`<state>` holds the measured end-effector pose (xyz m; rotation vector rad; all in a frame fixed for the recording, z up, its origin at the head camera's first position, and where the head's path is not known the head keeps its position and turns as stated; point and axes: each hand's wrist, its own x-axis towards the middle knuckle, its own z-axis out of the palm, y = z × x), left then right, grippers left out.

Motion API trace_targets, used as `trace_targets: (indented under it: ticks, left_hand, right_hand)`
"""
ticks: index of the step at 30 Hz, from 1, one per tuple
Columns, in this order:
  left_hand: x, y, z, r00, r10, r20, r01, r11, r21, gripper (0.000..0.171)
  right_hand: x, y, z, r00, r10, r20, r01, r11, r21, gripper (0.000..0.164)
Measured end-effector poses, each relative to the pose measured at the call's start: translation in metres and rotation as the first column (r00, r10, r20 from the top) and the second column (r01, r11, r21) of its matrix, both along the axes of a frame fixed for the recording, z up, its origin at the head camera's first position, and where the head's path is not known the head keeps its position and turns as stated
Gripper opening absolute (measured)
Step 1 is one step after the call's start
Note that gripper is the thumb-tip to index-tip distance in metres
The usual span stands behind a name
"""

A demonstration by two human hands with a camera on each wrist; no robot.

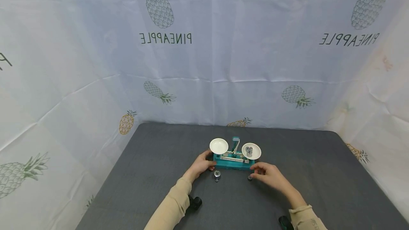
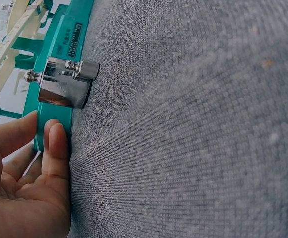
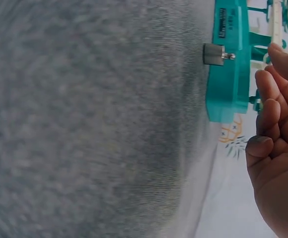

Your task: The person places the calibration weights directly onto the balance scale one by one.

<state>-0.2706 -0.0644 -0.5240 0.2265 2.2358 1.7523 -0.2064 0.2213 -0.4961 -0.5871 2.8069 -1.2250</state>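
A teal balance scale [image 1: 234, 165] with two white pans stands on the table. My left hand [image 1: 201, 163] grips the left end of its base, thumb and fingers around the corner in the left wrist view. Just in front of the base stand a large metal weight [image 2: 59, 84] and a small one [image 2: 89, 69], both knobbed. Near the base's right end is another metal weight [image 3: 214, 54]. My right hand [image 1: 268, 175] hovers right by it, fingers loosely bent; the right wrist view shows a gap between fingertips and knob. Metal weights [image 1: 249, 151] sit in the right pan [image 1: 256, 151].
The left pan [image 1: 218, 146] holds nothing visible. A dark grey cloth covers the table [image 1: 166, 152]. Behind it hangs a white curtain [image 1: 211, 56] with pineapple prints. Black wrist devices [image 1: 195, 202] show by both sleeves.
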Motion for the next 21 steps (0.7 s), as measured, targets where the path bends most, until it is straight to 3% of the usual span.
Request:
trace_targets:
  ticks: [9,21]
  left_hand:
    - [0.001,0.000,0.000,1.000,0.007,0.003,-0.007,1.000,0.002,0.056]
    - [0.003,0.000,0.003,1.000,0.005,0.000,-0.005,1.000,0.009,0.057]
  right_hand:
    - [-0.002,-0.001,-0.010,0.999,0.000,0.053,-0.001,1.000,0.015,0.024]
    - [-0.003,-0.003,-0.013,0.998,0.036,0.053,-0.039,0.998,0.046,0.021]
